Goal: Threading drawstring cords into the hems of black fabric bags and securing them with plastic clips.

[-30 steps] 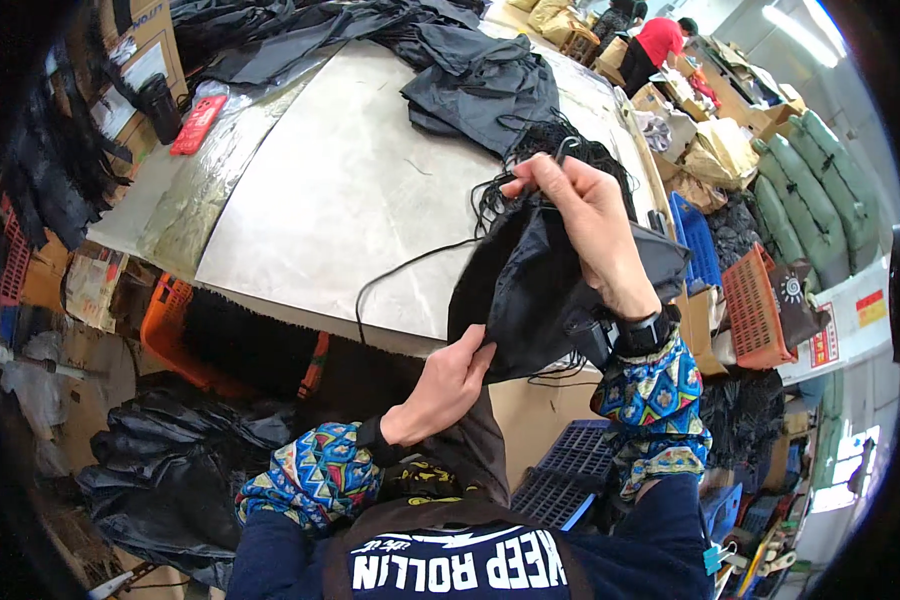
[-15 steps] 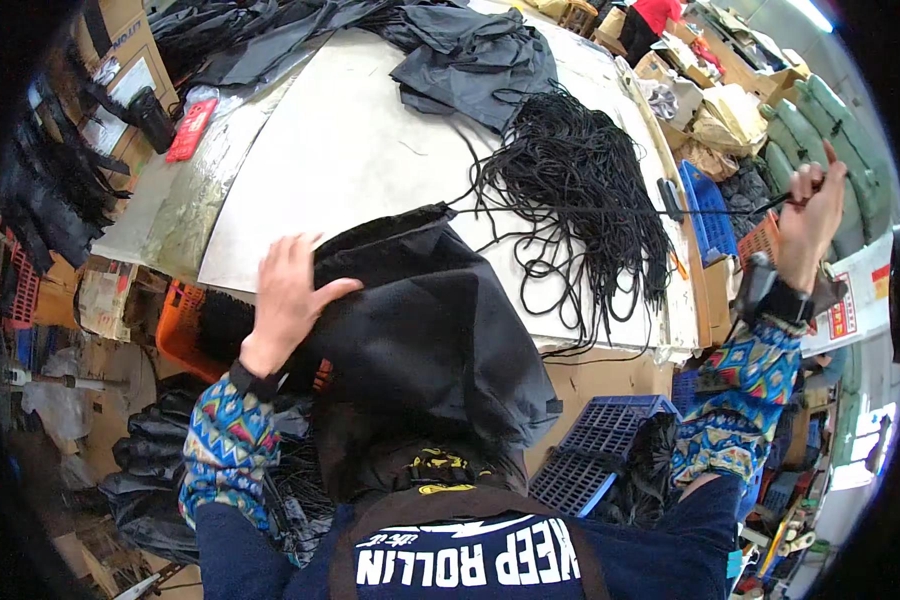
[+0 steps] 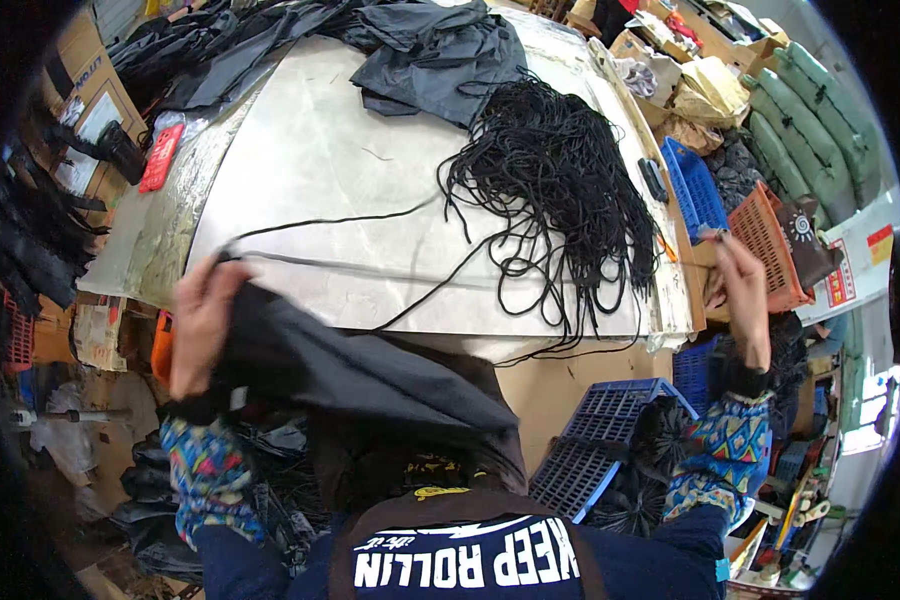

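A black fabric bag (image 3: 330,360) spreads across my lap and over the near table edge, its far end drawn up to the left. My left hand (image 3: 205,320) is closed on that upper corner, where a thin black cord comes out. Blurred by motion, the cord (image 3: 390,270) runs across the table toward my right hand (image 3: 742,290), which is raised at the right with fingers pinched on it. Between my hands, on the table, lies a large tangled heap of black cords (image 3: 560,180). Another strand loops from the left hand to the heap.
Folded black fabric (image 3: 435,65) lies at the far side of the white table (image 3: 300,150). A red packet (image 3: 162,158) is at the left. Blue crate (image 3: 692,190) and orange basket (image 3: 760,245) stand at the right; another blue crate (image 3: 595,440) sits below the table edge.
My left hand went from resting spread on the bag to gripping its corner, pulling it left. My right hand came down and inward, and the taut cord now sits lower.
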Motion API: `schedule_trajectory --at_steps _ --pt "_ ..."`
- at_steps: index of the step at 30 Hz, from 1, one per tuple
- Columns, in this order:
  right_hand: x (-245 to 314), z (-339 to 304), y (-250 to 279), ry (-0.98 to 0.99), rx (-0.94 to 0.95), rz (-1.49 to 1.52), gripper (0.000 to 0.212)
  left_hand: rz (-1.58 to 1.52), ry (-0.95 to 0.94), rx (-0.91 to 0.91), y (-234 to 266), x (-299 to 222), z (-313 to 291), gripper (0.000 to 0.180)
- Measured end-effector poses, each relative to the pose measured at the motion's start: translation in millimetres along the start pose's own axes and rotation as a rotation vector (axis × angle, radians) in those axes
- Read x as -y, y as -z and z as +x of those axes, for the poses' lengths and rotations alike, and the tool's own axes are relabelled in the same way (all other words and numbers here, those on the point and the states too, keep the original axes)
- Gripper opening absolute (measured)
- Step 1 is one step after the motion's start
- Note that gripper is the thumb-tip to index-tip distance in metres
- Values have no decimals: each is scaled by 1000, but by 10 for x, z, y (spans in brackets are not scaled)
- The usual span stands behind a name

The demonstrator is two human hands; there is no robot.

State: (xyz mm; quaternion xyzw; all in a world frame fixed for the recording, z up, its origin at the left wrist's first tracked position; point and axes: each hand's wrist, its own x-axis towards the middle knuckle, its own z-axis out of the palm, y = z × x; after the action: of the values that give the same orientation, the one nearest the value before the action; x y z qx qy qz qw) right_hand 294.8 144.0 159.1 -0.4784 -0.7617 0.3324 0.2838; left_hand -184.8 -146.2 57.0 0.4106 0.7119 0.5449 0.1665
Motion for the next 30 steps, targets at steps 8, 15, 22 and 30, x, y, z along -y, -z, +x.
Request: schedule_trajectory --at_steps 8,15,22,30 --pt "-458 -37 -392 -115 327 0 20 -206 221 -930 1342 295 -720 51" --pt "-1280 645 -221 0 -241 -357 24 -238 242 -1010 1649 326 -998 53" --pt "605 566 -1671 314 1028 24 43 -93 109 -900 1840 603 -1161 37" --pt "-665 1862 -818 72 148 -305 32 -62 389 -1228 2764 1007 -2067 62"
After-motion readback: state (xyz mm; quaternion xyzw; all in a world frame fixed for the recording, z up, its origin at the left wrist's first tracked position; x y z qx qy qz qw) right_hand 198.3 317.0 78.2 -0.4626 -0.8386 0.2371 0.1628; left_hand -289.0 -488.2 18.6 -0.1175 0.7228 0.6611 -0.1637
